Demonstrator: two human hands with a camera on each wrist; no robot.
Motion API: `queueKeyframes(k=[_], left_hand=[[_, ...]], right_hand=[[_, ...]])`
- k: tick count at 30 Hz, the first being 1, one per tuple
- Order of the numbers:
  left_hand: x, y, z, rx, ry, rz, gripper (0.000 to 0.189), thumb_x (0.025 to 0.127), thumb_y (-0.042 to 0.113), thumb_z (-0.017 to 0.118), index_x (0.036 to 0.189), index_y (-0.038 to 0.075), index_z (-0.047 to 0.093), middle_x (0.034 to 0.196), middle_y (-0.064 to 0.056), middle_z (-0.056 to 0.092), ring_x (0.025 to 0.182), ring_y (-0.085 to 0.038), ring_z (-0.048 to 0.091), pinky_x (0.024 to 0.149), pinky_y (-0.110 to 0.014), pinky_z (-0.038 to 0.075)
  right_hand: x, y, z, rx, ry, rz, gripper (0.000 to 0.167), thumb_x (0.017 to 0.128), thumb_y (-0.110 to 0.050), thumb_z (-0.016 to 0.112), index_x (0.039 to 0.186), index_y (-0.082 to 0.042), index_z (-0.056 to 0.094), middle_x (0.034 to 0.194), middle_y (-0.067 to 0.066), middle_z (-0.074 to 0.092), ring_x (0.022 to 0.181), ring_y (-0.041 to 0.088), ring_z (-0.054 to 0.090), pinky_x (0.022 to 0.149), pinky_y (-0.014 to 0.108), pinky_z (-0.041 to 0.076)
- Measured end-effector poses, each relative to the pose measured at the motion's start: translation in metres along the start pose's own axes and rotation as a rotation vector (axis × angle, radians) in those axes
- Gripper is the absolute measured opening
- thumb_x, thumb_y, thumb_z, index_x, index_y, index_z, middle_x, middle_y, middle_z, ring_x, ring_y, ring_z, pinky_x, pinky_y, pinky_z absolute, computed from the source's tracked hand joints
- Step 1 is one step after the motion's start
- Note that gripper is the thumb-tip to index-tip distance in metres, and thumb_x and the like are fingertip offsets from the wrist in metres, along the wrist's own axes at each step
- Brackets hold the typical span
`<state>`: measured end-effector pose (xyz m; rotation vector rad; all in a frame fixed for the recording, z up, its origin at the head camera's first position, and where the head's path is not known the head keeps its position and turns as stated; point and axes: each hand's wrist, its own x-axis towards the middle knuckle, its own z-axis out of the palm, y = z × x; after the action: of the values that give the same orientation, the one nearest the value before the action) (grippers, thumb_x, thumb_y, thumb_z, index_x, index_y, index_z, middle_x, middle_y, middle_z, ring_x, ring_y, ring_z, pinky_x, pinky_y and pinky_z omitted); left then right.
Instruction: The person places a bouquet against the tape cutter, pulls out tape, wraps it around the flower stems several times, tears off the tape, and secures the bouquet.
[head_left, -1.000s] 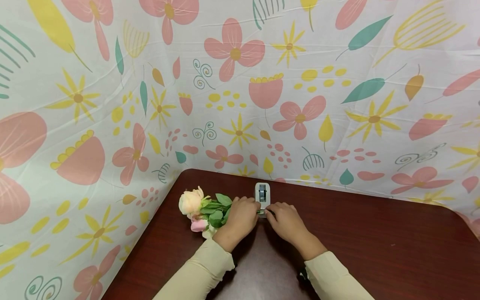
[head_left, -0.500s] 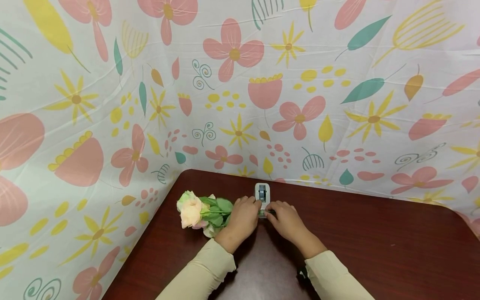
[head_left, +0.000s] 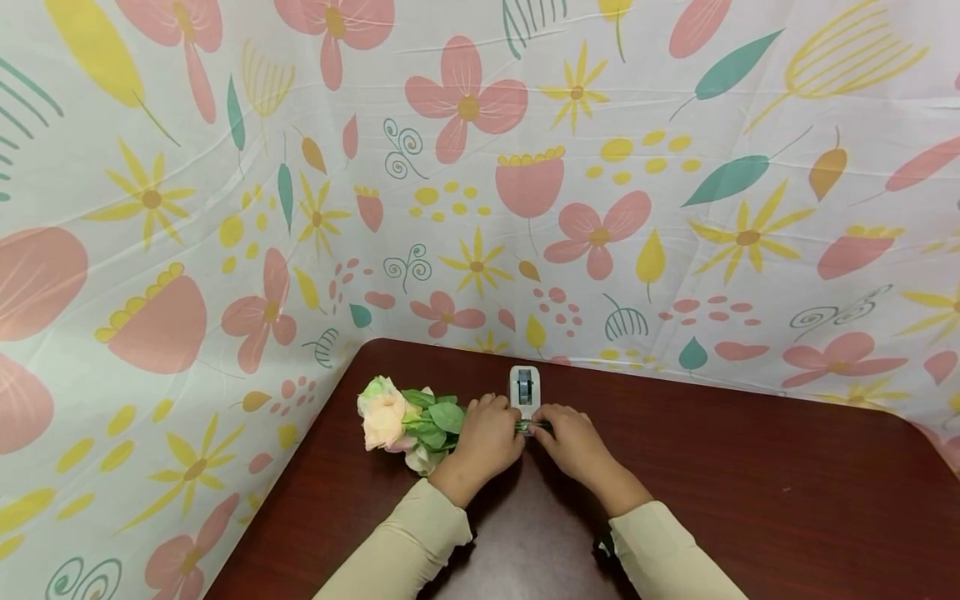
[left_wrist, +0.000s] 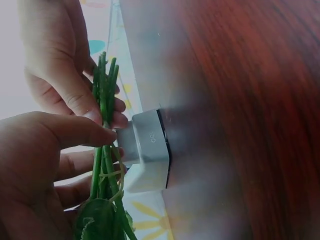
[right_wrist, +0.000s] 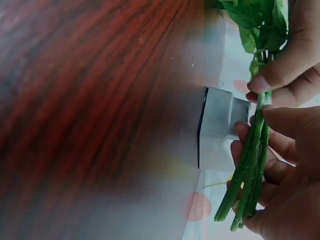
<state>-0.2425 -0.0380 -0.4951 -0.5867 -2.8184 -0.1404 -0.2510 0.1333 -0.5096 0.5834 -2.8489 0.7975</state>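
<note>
A bouquet of artificial roses, cream and white blooms with green leaves, lies sideways to the left of my hands. My left hand pinches its green stems between thumb and fingers, just below the leaves. Close beside it, my right hand pinches the same stems nearer their cut ends. Right behind the stems stands a white tape dispenser with a roll of tape in it. In both wrist views, the stems cross in front of the dispenser's front end. The hands hide part of the stems.
The dark red wooden table has a rounded back left corner. A white curtain with printed flowers hangs along the left and the back of the table.
The bouquet has turned in my hands: the cream rose has rolled down toward the front, a greenish-white bloom shows above, and the pink one is mostly hidden. Both hands stay nearly in place.
</note>
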Motion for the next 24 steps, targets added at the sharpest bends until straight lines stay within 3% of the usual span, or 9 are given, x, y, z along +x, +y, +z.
queueKeyframes(k=[3,10,14,19,24], left_hand=[[-0.0001,0.0001,0.0000,-0.024,-0.021,-0.017,0.015,0.092,0.034,0.071,0.100,0.022,0.077,0.097,0.003,0.067,0.086,-0.017,0.053,0.072,-0.031,0.031],[-0.0007,-0.0006,0.0024,-0.097,-0.077,-0.052,0.018,0.096,0.036,0.067,0.104,0.023,0.076,0.103,0.002,0.069,0.097,-0.020,0.060,0.084,-0.041,0.040],[0.0001,0.0000,0.0036,-0.114,-0.099,-0.068,0.026,0.099,0.042,0.063,0.112,0.024,0.075,0.110,0.002,0.071,0.103,-0.020,0.062,0.085,-0.041,0.041],[0.0015,0.0016,0.0024,-0.143,-0.120,-0.101,0.025,0.097,0.041,0.066,0.114,0.024,0.075,0.112,0.004,0.074,0.101,-0.019,0.062,0.082,-0.038,0.037],[0.0012,0.0019,0.0035,-0.184,-0.130,-0.121,0.019,0.096,0.038,0.068,0.107,0.024,0.076,0.103,0.005,0.075,0.093,-0.018,0.063,0.081,-0.037,0.036]], right_hand=[[-0.0005,0.0002,0.0008,-0.001,-0.003,0.007,0.006,0.095,-0.021,0.071,0.099,-0.017,0.069,0.102,0.001,0.072,0.100,0.026,0.066,0.090,0.053,0.046],[-0.0005,-0.0001,0.0012,-0.007,-0.011,0.012,0.007,0.095,-0.020,0.071,0.099,-0.016,0.069,0.104,0.003,0.072,0.102,0.027,0.065,0.091,0.053,0.046],[-0.0003,-0.0003,0.0004,-0.008,-0.007,0.005,0.007,0.095,-0.021,0.071,0.099,-0.016,0.069,0.103,0.003,0.072,0.103,0.027,0.065,0.091,0.053,0.047],[-0.0003,0.0002,0.0006,-0.002,-0.001,0.001,0.007,0.094,-0.021,0.072,0.098,-0.016,0.069,0.103,0.003,0.072,0.103,0.028,0.066,0.091,0.053,0.047],[-0.0012,0.0000,0.0024,0.016,0.009,0.006,0.006,0.092,-0.020,0.074,0.096,-0.017,0.070,0.099,0.001,0.073,0.101,0.026,0.066,0.091,0.052,0.048]])
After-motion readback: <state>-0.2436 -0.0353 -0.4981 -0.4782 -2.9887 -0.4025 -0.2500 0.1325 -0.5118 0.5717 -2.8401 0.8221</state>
